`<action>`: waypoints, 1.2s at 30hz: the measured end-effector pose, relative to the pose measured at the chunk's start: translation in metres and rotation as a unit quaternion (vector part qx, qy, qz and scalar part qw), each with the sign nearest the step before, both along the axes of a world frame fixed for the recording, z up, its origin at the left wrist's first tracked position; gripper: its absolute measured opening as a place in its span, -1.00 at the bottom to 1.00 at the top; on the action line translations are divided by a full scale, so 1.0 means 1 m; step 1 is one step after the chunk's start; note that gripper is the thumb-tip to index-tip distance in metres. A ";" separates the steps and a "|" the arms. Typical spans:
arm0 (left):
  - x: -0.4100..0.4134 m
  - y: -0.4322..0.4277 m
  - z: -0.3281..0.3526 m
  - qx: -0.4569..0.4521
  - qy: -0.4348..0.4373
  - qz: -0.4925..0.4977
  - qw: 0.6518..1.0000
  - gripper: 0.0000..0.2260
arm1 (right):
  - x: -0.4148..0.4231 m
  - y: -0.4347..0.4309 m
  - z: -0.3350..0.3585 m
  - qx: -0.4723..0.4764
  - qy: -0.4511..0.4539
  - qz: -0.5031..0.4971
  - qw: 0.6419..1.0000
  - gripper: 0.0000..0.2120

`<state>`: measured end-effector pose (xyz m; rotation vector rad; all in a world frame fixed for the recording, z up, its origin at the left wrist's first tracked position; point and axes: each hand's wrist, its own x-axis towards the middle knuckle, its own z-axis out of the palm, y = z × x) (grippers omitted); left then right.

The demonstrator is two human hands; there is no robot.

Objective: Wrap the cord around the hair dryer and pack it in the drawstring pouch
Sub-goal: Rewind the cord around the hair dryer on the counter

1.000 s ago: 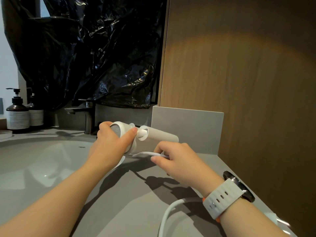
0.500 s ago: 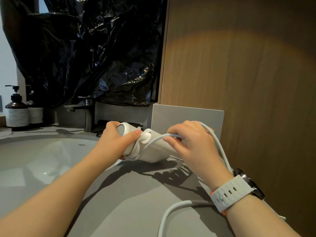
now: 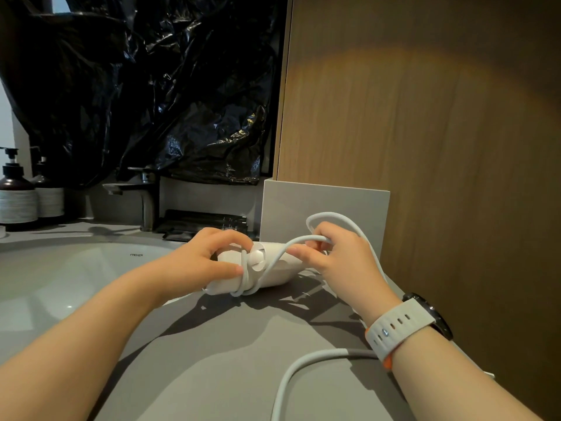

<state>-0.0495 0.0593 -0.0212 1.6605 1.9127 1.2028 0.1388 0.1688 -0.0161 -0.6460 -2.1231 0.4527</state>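
Note:
A white folded hair dryer (image 3: 274, 276) lies on the grey counter (image 3: 212, 354) beside the sink. My left hand (image 3: 200, 262) grips its left end, thumb across the body. Its white cord (image 3: 303, 364) circles the dryer near the hinge, then rises in a loop. My right hand (image 3: 337, 259) pinches that loop just right of the dryer. The slack runs behind my right wrist and back across the counter toward the front edge. No drawstring pouch is in view.
A white basin (image 3: 60, 284) fills the left side, with a dark faucet (image 3: 145, 196) behind it. Two pump bottles (image 3: 18, 196) stand far left. Black packets (image 3: 197, 223) lie behind the dryer. A grey upright panel (image 3: 328, 208) and a wooden wall (image 3: 440, 147) close the right.
The cord now goes around the dryer body near the hinge. My right hand has carried the loop up and over, then down closer to the dryer. The dryer has settled flatter on the counter.

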 end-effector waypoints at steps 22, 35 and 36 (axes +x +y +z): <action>0.007 0.013 -0.012 0.179 0.161 0.056 0.969 -0.60 | 0.002 -0.009 0.010 0.050 0.021 0.012 0.998 -0.62; 0.004 0.009 -0.002 0.104 -0.175 0.117 0.972 -0.93 | 0.026 -0.024 0.071 -0.368 -0.015 0.330 0.869 -0.63; 0.004 0.007 -0.001 0.101 -0.184 0.125 0.970 -0.94 | 0.030 -0.024 0.075 -0.394 0.008 0.337 0.855 -0.60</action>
